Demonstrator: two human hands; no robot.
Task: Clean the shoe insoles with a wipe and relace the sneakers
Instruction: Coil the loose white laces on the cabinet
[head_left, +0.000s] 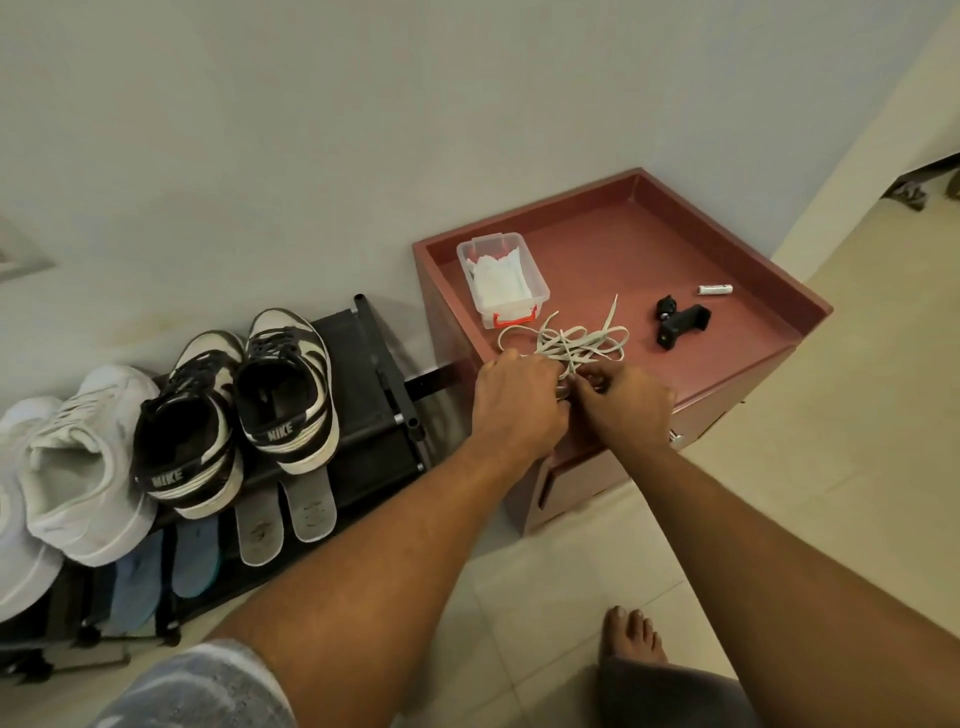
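A tangle of pale shoelaces (576, 338) lies on the red cabinet top (675, 260) near its front-left edge. My left hand (517, 402) and my right hand (621, 402) meet at the near end of the tangle, both with curled fingers pinching lace strands. A clear plastic box of white wipes (501, 278) stands behind the laces. On the black shoe rack (374, 374) to the left sit a pair of black-and-white sneakers (239, 410) and white sneakers (83, 462). Two grey insoles (285, 512) lie below the black-and-white pair, with bluish insoles (166, 566) further left.
A black clip-like object (678, 322) and a small white tube (714, 289) lie on the cabinet top to the right. The wall rises behind. Beige floor tiles spread right and below, where a bare foot (631, 636) stands.
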